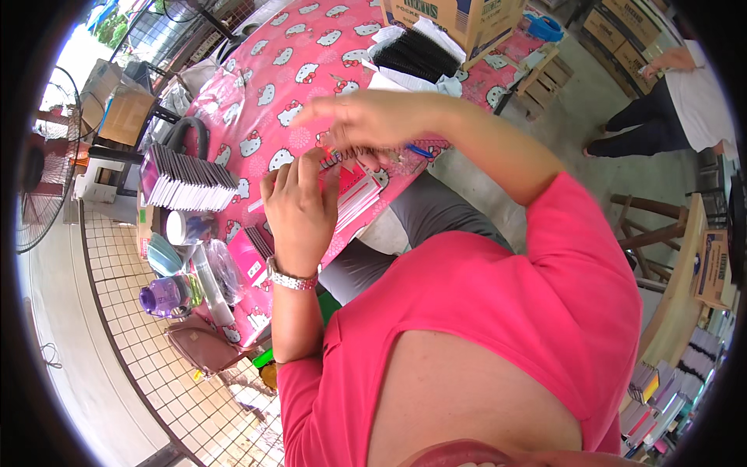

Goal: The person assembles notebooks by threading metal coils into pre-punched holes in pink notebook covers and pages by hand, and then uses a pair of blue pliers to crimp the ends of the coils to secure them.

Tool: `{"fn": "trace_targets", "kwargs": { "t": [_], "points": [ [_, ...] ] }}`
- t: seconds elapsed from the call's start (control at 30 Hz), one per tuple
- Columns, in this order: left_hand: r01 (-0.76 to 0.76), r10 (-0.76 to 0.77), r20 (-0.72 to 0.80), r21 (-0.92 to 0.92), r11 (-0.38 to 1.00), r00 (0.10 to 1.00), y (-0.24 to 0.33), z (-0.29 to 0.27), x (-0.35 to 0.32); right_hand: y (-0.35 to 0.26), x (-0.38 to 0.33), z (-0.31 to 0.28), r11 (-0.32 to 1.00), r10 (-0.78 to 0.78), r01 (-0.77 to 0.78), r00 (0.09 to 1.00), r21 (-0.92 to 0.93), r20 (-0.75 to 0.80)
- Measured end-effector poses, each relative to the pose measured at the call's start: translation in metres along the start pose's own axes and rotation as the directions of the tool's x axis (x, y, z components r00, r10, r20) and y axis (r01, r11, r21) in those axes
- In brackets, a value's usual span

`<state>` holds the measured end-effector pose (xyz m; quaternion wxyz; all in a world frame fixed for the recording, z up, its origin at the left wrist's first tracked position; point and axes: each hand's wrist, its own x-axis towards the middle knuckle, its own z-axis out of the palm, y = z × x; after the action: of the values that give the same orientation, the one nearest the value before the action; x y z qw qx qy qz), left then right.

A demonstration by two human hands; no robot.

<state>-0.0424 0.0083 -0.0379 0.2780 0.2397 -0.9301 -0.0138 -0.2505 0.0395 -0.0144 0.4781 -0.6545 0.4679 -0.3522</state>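
Note:
My left hand, with a metal-banded watch at its wrist, has its fingers bent and closed on the top edge of a pink-red notebook with white page edges. A dark spiral coil shows along that edge, partly covered by my fingers. Just above the coil is my right hand, smeared by motion. One of its fingers points left; whether the others touch the coil or hold something cannot be made out. A blue pen-like thing lies to the right of the coil.
Black binding coils lie on white paper before a cardboard box. Left on the pink patterned tablecloth stand a stack of spiral notebooks, a white-lidded jar and a purple-capped bottle. A person stands far right.

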Motion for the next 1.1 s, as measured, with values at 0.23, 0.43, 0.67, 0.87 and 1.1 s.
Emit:
{"fn": "trace_targets", "kwargs": {
  "t": [0.23,0.43,0.67,0.87,1.1],
  "points": [
    [0.004,-0.008,0.062,0.069,0.998,0.998,-0.008,0.001,0.0,0.268,0.069,0.016,0.463,-0.133,-0.121,0.97,-0.878,-0.204],
    [0.277,-0.273,-0.047,0.172,0.945,0.961,-0.003,0.008,-0.018,0.225,0.086,-0.018,0.695,0.063,-0.218,0.968,-0.685,-0.244],
    [0.219,-0.213,-0.058,0.125,0.968,0.975,-0.009,0.014,0.002,0.057,0.036,-0.05,0.88,-0.238,0.134,0.955,0.455,0.179],
    [0.219,-0.205,-0.111,0.136,0.966,0.973,-0.011,0.02,0.001,0.042,0.022,-0.049,0.803,-0.299,0.077,0.91,0.592,0.286],
    [0.212,-0.186,-0.174,0.144,0.967,0.967,-0.006,0.014,-0.014,0.027,0.027,-0.036,0.817,-0.278,-0.011,0.868,0.577,0.411]
  ]
}}
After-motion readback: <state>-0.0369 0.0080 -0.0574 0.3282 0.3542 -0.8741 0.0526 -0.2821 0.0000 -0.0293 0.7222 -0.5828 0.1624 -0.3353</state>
